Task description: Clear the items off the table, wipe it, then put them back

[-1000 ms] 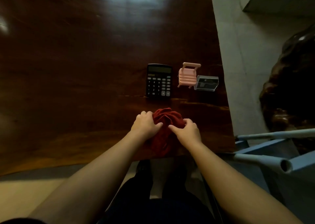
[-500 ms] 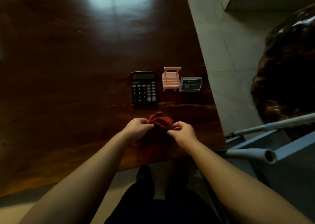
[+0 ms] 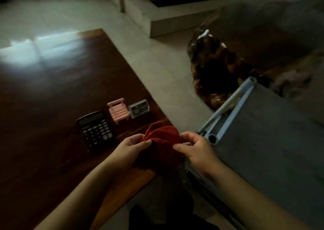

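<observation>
Red cloth (image 3: 162, 136) is bunched between our two hands, and that much matches the moment before; what has changed is where it hangs. A second ago the bundle sat low against the near edge of the table (image 3: 52, 107), with both hands pressed into it. Now we have lifted it clear of the wood and carried it toward the table's right corner, turning our view to the right as we went, so the grey folding cot (image 3: 263, 142) has come in just beyond our right hand (image 3: 194, 147). Our left hand (image 3: 130, 148) is clamped on the cloth's left side, fingers curled into the folds; our right hand pinches the other edge between thumb and forefinger. The calculator (image 3: 96, 129) lies just beyond and left of our left hand, the pink toy chair (image 3: 118, 111) and the small clear box (image 3: 139, 108) a little further out, in a row, none touching the cloth. We judge that clearing has not begun: all three things sit on the wood, so wiping must wait, and the cloth likely wants setting aside first.
</observation>
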### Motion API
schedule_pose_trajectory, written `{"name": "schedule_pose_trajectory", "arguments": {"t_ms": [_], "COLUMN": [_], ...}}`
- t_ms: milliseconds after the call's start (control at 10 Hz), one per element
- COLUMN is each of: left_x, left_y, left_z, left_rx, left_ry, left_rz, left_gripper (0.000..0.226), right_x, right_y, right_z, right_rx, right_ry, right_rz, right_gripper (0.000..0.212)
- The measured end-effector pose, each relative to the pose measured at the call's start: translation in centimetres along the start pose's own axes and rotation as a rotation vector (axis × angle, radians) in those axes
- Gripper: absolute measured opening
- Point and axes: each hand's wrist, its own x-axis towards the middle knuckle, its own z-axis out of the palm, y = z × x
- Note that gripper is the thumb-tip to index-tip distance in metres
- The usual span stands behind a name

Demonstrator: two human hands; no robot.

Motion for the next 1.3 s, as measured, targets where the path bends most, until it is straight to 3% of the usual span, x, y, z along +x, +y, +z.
{"name": "schedule_pose_trajectory", "arguments": {"t_ms": [200,400,500,600,700,800,1000,1100,1300], "left_x": [2.2,5.5,8.3,11.5,13.6,14.9,14.9,14.4,11.5], "left_y": [3.6,4.0,2.3,0.1,-1.8,-3.0,-2.8,-2.2,1.4], "left_z": [9.9,22.5,27.8,31.7,34.1,35.1,34.5,33.7,31.5], "left_rx": [0.072,0.144,0.28,0.628,0.964,1.143,1.407,1.52,1.59], "left_ry": [-0.183,-0.203,-0.157,-0.096,-0.078,-0.036,-0.039,-0.093,-0.012], "left_rz": [0.055,0.056,0.032,0.132,0.254,0.296,0.404,0.444,0.511], "left_gripper": [0.027,0.02,0.016,0.017,0.023,0.029,0.041,0.049,0.076], "right_x": [-4.7,-8.0,-8.4,-7.6,-5.9,-3.9,-1.7,-2.4,-5.3], "right_y": [-1.6,0.0,2.2,5.1,8.3,10.8,12.6,12.9,10.4], "right_z": [-8.6,-19.1,-23.4,-27.0,-29.2,-30.2,-30.3,-30.3,-29.1], "right_rx": [0.105,0.221,0.297,0.288,0.197,0.043,-0.375,-0.535,-0.674], "right_ry": [0.261,0.459,0.519,0.56,0.573,0.591,0.532,0.462,0.43], "right_rz": [-0.142,-0.127,-0.049,0.049,0.147,0.166,0.009,-0.016,-0.121], "right_gripper": [0.027,0.022,0.02,0.018,0.021,0.021,0.031,0.046,0.067]}}
